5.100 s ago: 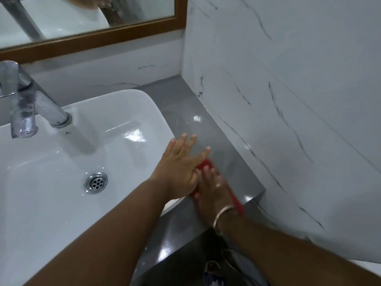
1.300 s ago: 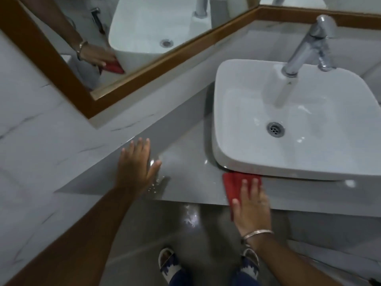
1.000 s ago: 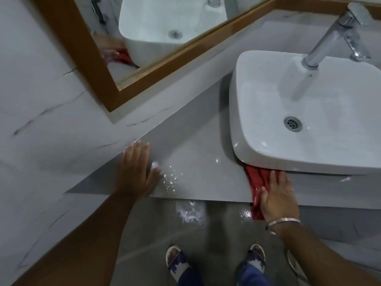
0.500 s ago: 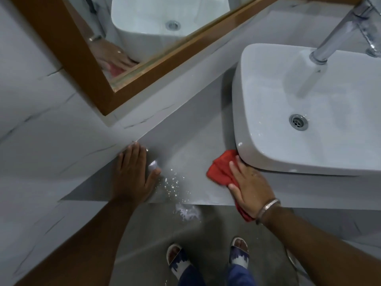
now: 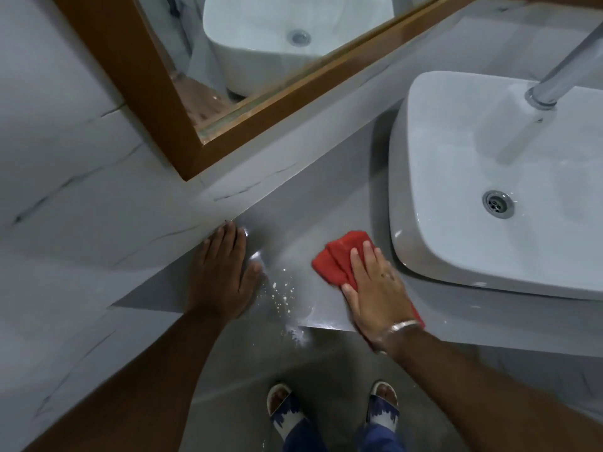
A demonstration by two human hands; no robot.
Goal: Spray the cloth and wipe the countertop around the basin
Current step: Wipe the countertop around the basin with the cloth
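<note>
A red cloth [image 5: 337, 261] lies on the grey countertop [image 5: 303, 220] just left of the white basin [image 5: 483, 190]. My right hand [image 5: 375, 288] presses flat on the cloth, fingers spread, a bangle at the wrist. My left hand [image 5: 223, 272] rests flat on the countertop's left end, beside the marble wall, holding nothing. White droplets [image 5: 282, 295] speckle the counter between the two hands. No spray bottle is in view.
A chrome tap [image 5: 561, 76] reaches over the basin from the upper right. A wood-framed mirror [image 5: 261, 60] hangs above the counter. White marble wall [image 5: 65, 190] bounds the left side. Below the counter's front edge are the grey floor and my sandalled feet [image 5: 284, 409].
My right hand has slid the red cloth leftward from under the basin's front edge onto the open counter left of the basin. My left hand has stayed planted.
</note>
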